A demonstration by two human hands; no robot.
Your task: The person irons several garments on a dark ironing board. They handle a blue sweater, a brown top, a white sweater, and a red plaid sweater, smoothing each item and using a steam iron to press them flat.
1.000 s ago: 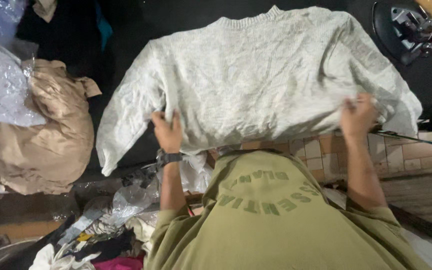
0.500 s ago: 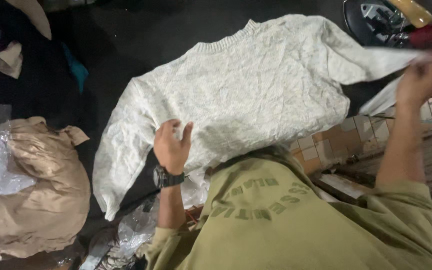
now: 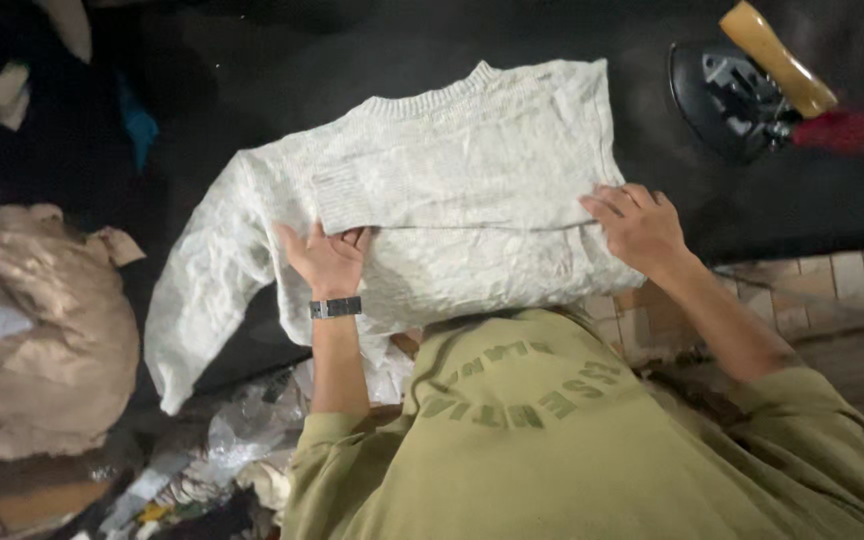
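Surface: dark cloth covering a work table point(image 3: 372, 60), seen from above in dim light, with a strip of small pale tiles point(image 3: 832, 285) along its near right edge.
Nearest: an olive-green shirt point(image 3: 572, 440) with curved lettering is seen at the bottom, worn by the person.
Floor clutter: crumpled clear plastic and scraps point(image 3: 222, 440) are heaped at the lower left, beside the left forearm.
Left hand: the left hand point(image 3: 324, 258) is laid flat on the sweater's lower left part, fingers spread and pressing down, nothing gripped; a dark wristwatch point(image 3: 336, 307) is worn on the wrist.
Right hand: the right hand point(image 3: 640, 228) is rested on the sweater's right edge, fingers extended and slightly curled over the folded sleeve; whether cloth is pinched beneath cannot be told.
Sweater: a cream knitted sweater point(image 3: 452, 200) is spread on the dark cloth between both hands, collar pointing away; one sleeve is folded across the body, the other is hung off the near left edge.
Left side: a tan bundle of fabric point(image 3: 42, 340) is piled well apart from the sweater.
Far right: a black iron point(image 3: 727, 95) with a tan handle is set beyond the right hand, apart from the sweater.
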